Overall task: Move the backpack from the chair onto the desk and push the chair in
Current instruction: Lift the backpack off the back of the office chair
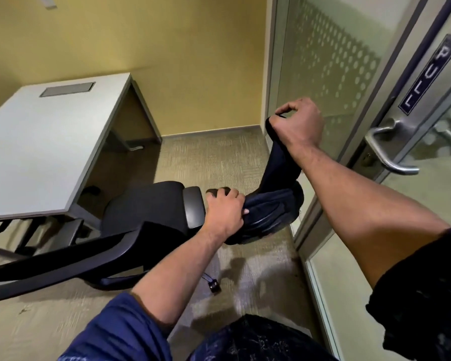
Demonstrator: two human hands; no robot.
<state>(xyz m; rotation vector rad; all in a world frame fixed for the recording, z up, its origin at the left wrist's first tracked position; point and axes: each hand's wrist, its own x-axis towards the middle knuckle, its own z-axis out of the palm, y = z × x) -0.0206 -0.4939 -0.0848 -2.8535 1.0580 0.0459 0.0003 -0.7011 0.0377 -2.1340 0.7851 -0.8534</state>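
Head view, looking down: the dark backpack (268,204) hangs between my hands, its long axis running from low near the chair up to the right toward the glass door (349,100). My right hand (300,123) is fisted around its strap at the top, thumb and forefinger pinched together. My left hand (225,207) is clenched on the bag's lower bulk, just beside the chair's (146,207) armrest. Bag is clear of the seat, above the carpet, well apart from the grey bench (37,142). Its far side is hidden, and its dark folds are hard to make out.
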